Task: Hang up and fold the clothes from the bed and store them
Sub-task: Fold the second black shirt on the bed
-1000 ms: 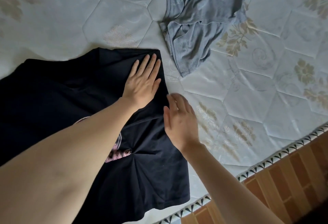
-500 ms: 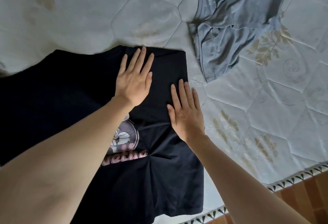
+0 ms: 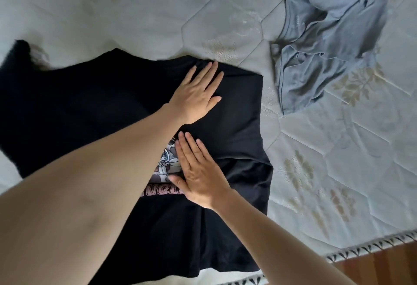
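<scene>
A black T-shirt [image 3: 239, 131] with a pink cartoon print lies spread on the mattress [image 3: 158, 9], its right side folded over. My left hand [image 3: 196, 95] presses flat on the folded upper part, fingers straight. My right hand [image 3: 198, 174] lies flat lower down, over the edge of the print, fingers straight and together. A crumpled grey-blue garment [image 3: 327, 43] lies on the mattress at the upper right, apart from both hands.
The quilted mattress with a floral pattern fills most of the view. Its patterned border [image 3: 372, 248] runs along the lower right, with wooden floor [image 3: 383, 269] beyond it.
My right hand slid left and down from the shirt's folded right part onto the print. My left hand stayed flat on the upper fold. The view shifted, so the shirt sits further right.
</scene>
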Motion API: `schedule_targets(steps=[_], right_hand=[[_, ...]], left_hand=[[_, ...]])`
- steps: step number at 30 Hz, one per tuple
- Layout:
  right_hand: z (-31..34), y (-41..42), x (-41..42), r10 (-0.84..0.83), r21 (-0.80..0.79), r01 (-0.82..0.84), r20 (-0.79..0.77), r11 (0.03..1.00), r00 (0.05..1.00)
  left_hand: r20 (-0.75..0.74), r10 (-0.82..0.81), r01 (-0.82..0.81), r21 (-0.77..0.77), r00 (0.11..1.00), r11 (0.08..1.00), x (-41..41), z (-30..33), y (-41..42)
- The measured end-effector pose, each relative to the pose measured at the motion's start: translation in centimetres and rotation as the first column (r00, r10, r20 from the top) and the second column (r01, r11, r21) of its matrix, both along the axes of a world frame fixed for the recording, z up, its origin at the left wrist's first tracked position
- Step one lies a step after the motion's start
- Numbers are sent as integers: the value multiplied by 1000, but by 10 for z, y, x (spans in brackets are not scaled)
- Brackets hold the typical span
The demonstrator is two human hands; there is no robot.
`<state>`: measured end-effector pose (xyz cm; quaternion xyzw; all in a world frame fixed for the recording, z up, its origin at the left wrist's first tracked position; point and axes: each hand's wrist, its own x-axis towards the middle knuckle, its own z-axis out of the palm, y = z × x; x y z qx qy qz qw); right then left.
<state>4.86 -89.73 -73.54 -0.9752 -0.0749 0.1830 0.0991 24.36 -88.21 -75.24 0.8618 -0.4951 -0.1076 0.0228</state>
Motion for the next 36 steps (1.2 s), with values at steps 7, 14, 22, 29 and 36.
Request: schedule_targets(steps=[7,14,22,29,36], right_hand=[[28,-6,35,-218,257,162,209,953,953],[78,17,143,-288,60,341,-408,938,866],[111,121,248,-95,51,136,-487,989,868],[108,188,293,-333,414,624,-584,663,741],[83,220,327,-485,405,686,-496,604,720]], left_hand=[[24,76,-72,-121,997,990,5,24,73],[-141,527,-541,-92,838,836,12,52,231],[-290,763,-809,-77,578,583,-2,69,343],[-563,803,-981,-114,196,160,-17,59,357],[-842,387,-835,126,-375,-535,13,68,361]])
